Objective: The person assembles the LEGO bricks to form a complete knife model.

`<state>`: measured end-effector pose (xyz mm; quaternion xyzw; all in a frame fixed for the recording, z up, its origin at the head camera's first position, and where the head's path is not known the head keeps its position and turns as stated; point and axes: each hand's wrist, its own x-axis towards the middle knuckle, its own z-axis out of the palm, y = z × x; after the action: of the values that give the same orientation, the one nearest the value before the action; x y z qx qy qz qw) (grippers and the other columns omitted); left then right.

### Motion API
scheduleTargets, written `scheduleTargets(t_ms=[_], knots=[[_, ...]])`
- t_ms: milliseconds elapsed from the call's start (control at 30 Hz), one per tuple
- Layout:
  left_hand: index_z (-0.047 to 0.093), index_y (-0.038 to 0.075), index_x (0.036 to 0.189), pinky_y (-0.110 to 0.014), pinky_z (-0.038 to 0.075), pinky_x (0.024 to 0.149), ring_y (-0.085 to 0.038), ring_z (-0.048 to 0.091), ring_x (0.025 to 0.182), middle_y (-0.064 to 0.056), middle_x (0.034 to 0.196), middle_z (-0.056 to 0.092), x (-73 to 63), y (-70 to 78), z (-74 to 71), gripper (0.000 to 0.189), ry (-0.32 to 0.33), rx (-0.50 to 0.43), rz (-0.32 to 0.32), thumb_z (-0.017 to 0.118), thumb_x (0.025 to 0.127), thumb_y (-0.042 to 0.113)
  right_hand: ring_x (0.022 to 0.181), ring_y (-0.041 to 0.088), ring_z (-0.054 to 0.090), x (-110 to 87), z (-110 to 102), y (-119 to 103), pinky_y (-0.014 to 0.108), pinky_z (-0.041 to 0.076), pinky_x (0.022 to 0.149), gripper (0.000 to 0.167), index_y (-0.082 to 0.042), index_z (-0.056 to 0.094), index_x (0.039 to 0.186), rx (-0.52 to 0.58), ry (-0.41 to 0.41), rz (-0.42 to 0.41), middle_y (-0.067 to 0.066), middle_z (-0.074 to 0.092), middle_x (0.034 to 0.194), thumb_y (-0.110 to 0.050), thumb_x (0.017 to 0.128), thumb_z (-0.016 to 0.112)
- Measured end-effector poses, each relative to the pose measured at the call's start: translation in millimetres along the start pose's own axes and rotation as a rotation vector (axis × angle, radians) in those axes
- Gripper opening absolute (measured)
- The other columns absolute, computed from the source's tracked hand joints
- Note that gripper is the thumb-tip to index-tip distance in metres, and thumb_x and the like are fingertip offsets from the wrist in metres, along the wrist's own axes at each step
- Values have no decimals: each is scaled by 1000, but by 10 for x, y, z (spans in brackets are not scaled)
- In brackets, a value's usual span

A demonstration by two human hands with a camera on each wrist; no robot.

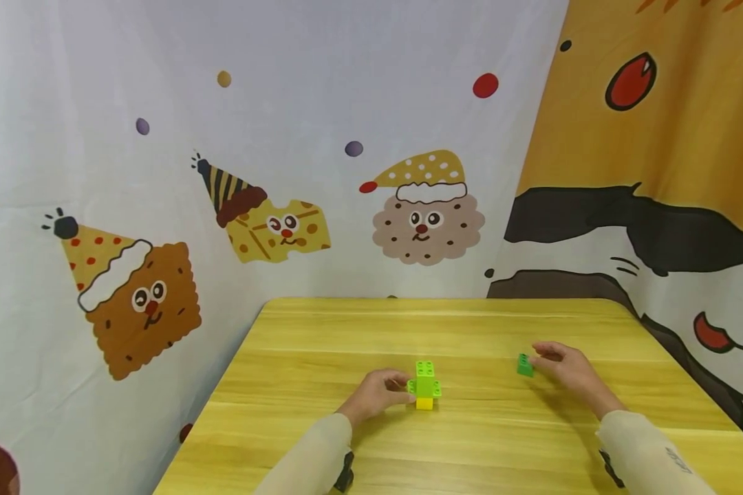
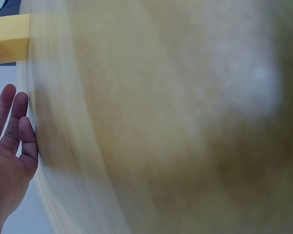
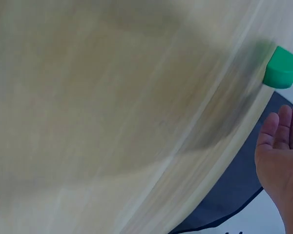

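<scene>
A small stack of toy building bricks (image 1: 425,378) stands upright on the table, light green above with studded pieces jutting out at both sides, and a yellow brick (image 1: 424,403) at the bottom. My left hand (image 1: 376,395) is at the stack's left side, thumb and forefinger pinching the jutting piece. In the left wrist view the other fingers (image 2: 12,117) are loosely bent below the yellow brick (image 2: 10,39). Farther right, a darker green brick with a sloped side (image 1: 525,365) rests on the table. My right hand (image 1: 566,371) is beside it, fingertips close to its right side, fingers fairly straight.
The wood-grain table (image 1: 322,337) has its far edge against a white curtain (image 1: 322,82) printed with cartoon snacks. An orange, black and white patterned part of the curtain (image 1: 594,151) hangs at the right.
</scene>
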<state>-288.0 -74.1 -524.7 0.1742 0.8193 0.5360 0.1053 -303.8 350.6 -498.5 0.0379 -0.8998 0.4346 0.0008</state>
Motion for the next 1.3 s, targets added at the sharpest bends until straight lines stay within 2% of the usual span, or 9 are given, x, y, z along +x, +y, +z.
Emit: scheduleTargets(t_ms=[100, 367, 633, 1100, 1300], knots=[[72, 15, 116, -34, 51, 76, -19, 59, 94, -3, 108, 65, -4, 3, 6, 32, 5, -7, -1, 80, 86, 21, 123, 41, 50, 21, -8, 59, 45, 48, 94, 69, 6, 46, 143, -10, -15, 19, 28, 50, 139, -42, 96, 65], [72, 16, 116, -34, 51, 76, -19, 59, 93, 0, 106, 65, -11, 14, -2, 32, 5, -18, -10, 81, 85, 22, 127, 47, 45, 29, -17, 132, 56, 42, 99, 75, 10, 40, 145, -16, -98, 48, 33, 45, 141, -41, 96, 66], [73, 16, 116, -32, 51, 76, -17, 60, 93, -1, 107, 65, 7, 0, -10, 32, -2, -8, 17, 80, 85, 22, 127, 48, 44, 48, -7, 147, 56, 43, 97, 77, 10, 40, 144, -10, -106, 66, 35, 44, 140, -42, 95, 67], [73, 18, 116, -29, 52, 73, -13, 60, 92, 0, 108, 65, 32, -28, -3, 33, -11, -1, 16, 81, 85, 26, 120, 44, 51, 90, 76, 133, 48, 50, 90, 71, 9, 43, 143, -31, -106, 61, 32, 50, 134, -38, 95, 68], [72, 19, 116, -30, 51, 72, -14, 59, 91, 1, 107, 64, 20, -10, -11, 33, -6, 1, 4, 81, 85, 26, 113, 40, 55, 100, 97, 122, 40, 51, 81, 68, 10, 45, 140, -25, -101, 70, 29, 54, 129, -34, 95, 69]])
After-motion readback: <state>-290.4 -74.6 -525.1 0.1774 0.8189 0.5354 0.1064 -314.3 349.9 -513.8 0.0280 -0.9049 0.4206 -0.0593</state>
